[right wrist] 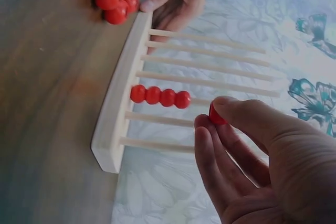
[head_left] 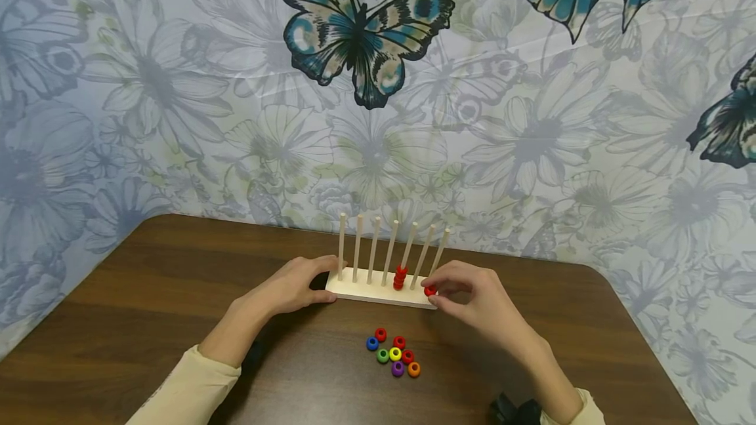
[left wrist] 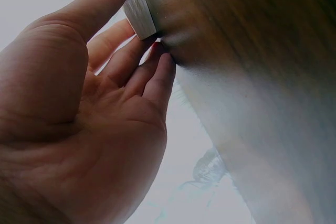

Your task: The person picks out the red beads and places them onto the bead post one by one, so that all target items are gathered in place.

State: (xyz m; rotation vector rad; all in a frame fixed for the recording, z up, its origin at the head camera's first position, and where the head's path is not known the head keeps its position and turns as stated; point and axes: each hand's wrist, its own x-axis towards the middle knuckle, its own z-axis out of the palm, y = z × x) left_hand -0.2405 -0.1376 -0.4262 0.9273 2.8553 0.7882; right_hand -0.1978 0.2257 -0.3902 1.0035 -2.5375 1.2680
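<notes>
A pale wooden base (head_left: 372, 288) with a row of upright pegs stands on the table. Several red beads (head_left: 399, 278) are stacked on the third peg from the right. My left hand (head_left: 295, 286) grips the base's left end, thumb at the front and fingers behind; the left wrist view shows the end of the base (left wrist: 140, 17) between them. Between thumb and fingertips, my right hand (head_left: 475, 290) pinches a red bead (right wrist: 216, 114). In the right wrist view this bead is off the pegs, near the stacked beads (right wrist: 160, 97).
Loose beads lie on the brown table (head_left: 177, 267) in front of the base, among them a blue bead (head_left: 372, 344), a yellow bead (head_left: 395, 354) and an orange bead (head_left: 414, 369). Behind the table hangs a butterfly-patterned backdrop (head_left: 378, 149). A black object (head_left: 514, 410) sits beside the right forearm.
</notes>
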